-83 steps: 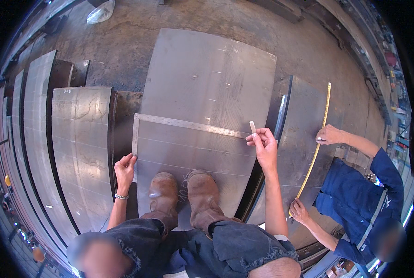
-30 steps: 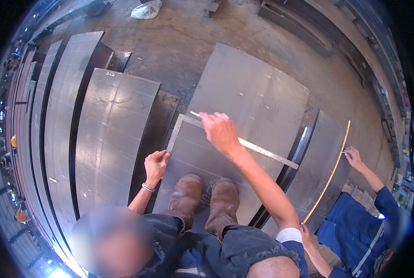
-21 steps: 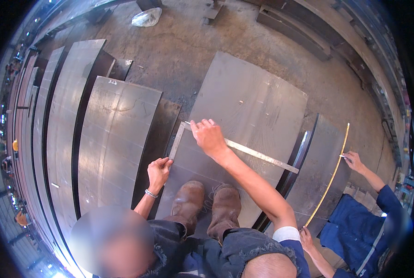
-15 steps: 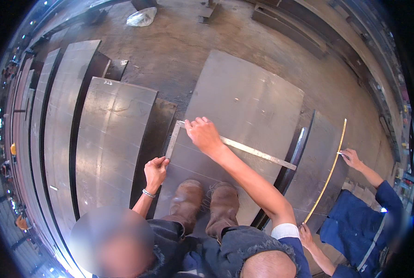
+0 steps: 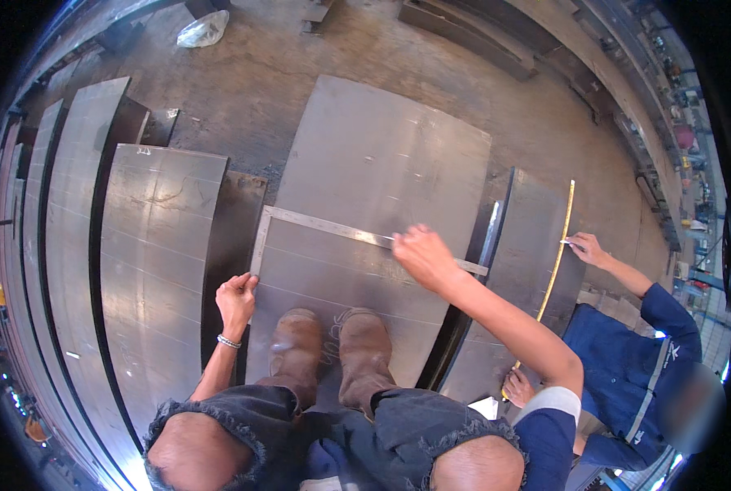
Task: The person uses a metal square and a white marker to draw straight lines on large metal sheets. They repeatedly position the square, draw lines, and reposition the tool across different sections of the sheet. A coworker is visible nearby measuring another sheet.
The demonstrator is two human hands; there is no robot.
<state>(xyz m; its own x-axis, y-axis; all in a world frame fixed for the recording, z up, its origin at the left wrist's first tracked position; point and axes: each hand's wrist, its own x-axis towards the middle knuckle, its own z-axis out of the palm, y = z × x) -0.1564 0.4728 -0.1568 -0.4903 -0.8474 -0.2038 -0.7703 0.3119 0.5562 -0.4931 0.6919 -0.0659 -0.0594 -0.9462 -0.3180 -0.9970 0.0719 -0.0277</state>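
A steel framing square lies across a large grey steel plate, its short leg pointing back toward me. My left hand, with a bracelet at the wrist, pinches the end of that short leg at the plate's left edge. Further right, my right hand is closed on a small pale stick like chalk, its tip along the long leg. This hand covers part of the long leg. Thin pale lines cross the plate between the square and my brown boots.
More steel beams lie side by side at the left, with dark gaps between. On the right, a co-worker in blue holds a yellow tape measure along another beam. Plastic wrap lies on the far floor.
My right hand has slid right along the square's long leg, away from the corner. My left hand stays on the short leg. The whole view has shifted, and things appear further left.
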